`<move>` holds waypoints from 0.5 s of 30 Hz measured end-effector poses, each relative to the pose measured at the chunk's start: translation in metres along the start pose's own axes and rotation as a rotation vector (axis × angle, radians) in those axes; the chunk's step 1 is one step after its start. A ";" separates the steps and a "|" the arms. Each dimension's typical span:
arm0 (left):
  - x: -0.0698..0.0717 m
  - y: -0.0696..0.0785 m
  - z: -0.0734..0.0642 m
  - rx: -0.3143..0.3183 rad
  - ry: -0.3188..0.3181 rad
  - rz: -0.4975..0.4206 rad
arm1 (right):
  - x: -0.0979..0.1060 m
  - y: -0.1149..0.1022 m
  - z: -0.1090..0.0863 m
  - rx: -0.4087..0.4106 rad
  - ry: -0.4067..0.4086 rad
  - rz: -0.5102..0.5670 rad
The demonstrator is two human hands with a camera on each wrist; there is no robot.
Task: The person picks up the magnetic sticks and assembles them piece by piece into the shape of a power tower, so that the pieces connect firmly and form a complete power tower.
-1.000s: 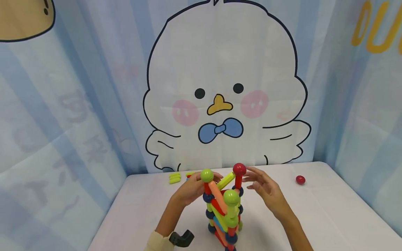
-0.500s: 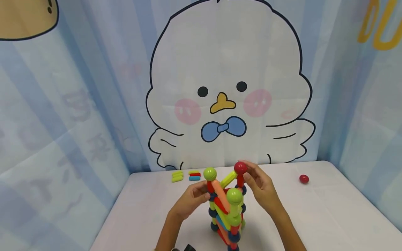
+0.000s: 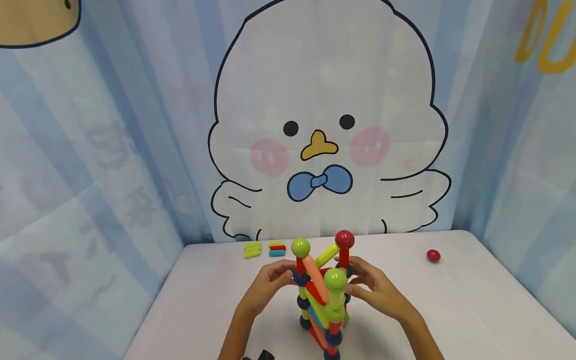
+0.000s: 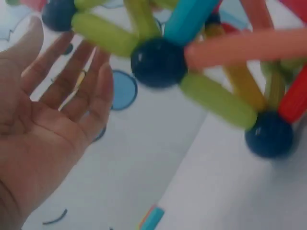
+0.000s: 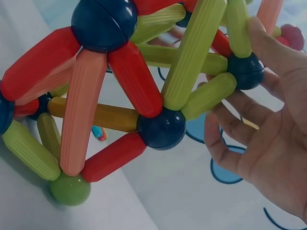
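Observation:
A tower of magnetic sticks and balls [image 3: 317,305] stands on the table in the head view. A red ball [image 3: 344,239] and two green balls, one of them [image 3: 300,247] at the left, top its posts. My left hand [image 3: 267,285] holds the upper navy ball [image 4: 58,13] of the left post between thumb and fingers. On the other side, my right hand [image 3: 380,290] holds the rear right post around a navy ball [image 5: 245,71], thumb in front and fingers behind. Part of the right fingertips is hidden behind the sticks.
Several loose green sticks [image 3: 252,250] lie at the table's back left, beside a small group including a blue stick [image 3: 277,253]. A loose red ball [image 3: 433,256] rests at the back right. A printed curtain [image 3: 315,100] hangs behind the table.
My right hand first came to the red top ball, then slid down the post to the navy ball. My left hand drew back from behind the left post to its navy ball.

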State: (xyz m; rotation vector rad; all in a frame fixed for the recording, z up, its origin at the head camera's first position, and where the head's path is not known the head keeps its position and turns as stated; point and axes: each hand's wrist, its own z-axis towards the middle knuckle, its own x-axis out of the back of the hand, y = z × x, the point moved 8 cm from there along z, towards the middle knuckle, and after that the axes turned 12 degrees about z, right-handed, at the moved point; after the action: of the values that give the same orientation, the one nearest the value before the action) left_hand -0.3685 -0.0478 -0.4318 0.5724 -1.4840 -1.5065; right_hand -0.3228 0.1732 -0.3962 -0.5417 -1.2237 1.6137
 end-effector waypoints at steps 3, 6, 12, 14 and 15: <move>0.025 -0.026 0.009 0.134 0.147 0.156 | 0.002 0.001 0.001 0.002 -0.011 0.009; 0.060 -0.057 0.014 0.298 0.344 0.333 | 0.004 0.002 0.001 -0.011 -0.008 0.010; 0.119 -0.092 0.008 0.457 0.619 0.713 | 0.007 0.005 0.001 -0.046 0.016 0.010; 0.128 -0.100 0.006 0.490 0.611 0.793 | 0.007 0.006 -0.001 -0.061 0.024 0.009; 0.130 -0.104 0.005 0.511 0.593 0.821 | 0.007 0.006 -0.002 -0.066 0.026 0.008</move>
State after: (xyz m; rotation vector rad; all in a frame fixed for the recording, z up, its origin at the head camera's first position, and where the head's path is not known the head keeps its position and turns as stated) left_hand -0.4638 -0.1695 -0.4947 0.5364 -1.3565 -0.2783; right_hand -0.3267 0.1806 -0.4014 -0.6078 -1.2600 1.5729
